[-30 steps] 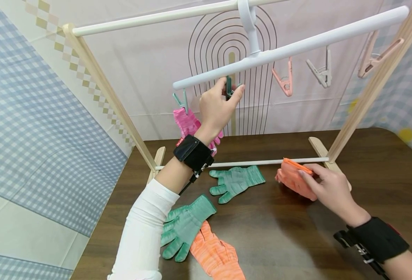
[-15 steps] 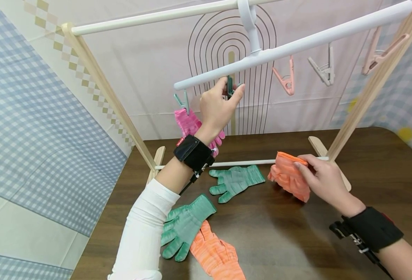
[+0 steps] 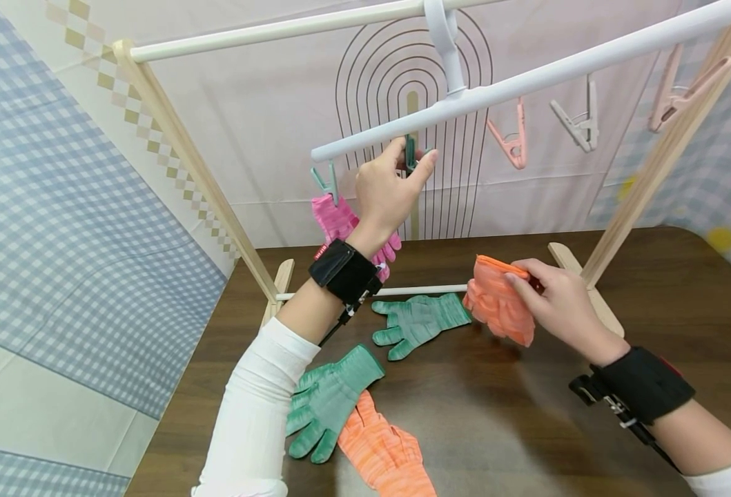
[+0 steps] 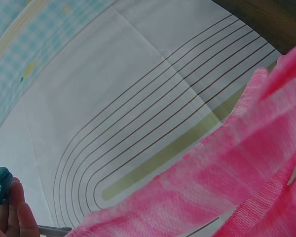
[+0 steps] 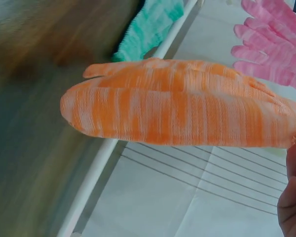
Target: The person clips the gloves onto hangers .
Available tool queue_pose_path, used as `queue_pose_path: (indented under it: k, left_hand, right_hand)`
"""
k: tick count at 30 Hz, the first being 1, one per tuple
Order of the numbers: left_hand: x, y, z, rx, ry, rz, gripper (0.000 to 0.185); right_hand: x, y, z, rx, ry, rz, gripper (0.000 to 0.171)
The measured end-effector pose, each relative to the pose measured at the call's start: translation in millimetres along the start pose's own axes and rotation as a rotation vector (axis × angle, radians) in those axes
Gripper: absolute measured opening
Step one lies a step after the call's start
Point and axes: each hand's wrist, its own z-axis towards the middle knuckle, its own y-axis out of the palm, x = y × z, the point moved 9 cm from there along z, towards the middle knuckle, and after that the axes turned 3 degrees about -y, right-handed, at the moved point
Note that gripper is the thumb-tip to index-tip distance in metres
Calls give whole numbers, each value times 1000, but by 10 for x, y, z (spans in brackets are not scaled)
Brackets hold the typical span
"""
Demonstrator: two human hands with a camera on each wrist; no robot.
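Note:
My left hand (image 3: 388,190) pinches a dark green clothespin (image 3: 411,153) under the white hanger bar (image 3: 396,124). My right hand (image 3: 554,300) grips an orange glove (image 3: 498,300) by its cuff, and the glove hangs down over the table. In the right wrist view the orange glove (image 5: 177,108) stretches out from the fingertips. Behind my left wrist a pink glove (image 3: 334,217) hangs from a light teal clothespin (image 3: 326,183) at the bar's left end. That pink glove (image 4: 227,163) fills much of the left wrist view.
Two green gloves (image 3: 420,324) and another orange glove (image 3: 390,449) lie on the brown table (image 3: 477,428). A pink clip (image 3: 514,143), a grey clip (image 3: 582,124) and a larger pink clip (image 3: 676,103) hang along the bar's right side. A wooden rack (image 3: 179,145) frames everything.
My right hand has moved left and slightly up with the orange glove, closer to the green glove. The hanger's right end has shifted a little. My left hand stays on the clothespin.

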Motion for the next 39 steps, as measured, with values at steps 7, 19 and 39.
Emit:
queue_pose_path:
  k: [7, 19, 39]
  left_hand:
    - [-1, -8, -2, 0, -7, 1, 24]
    - [2, -9, -16, -9, -3, -39, 23]
    - [6, 1, -35, -15, 7, -33, 23]
  right_hand:
    - [-61, 32, 145, 28, -17, 37, 11]
    - [-85, 69, 245, 21, 11, 52, 13]
    - [-185, 176, 506, -11, -24, 84, 11]
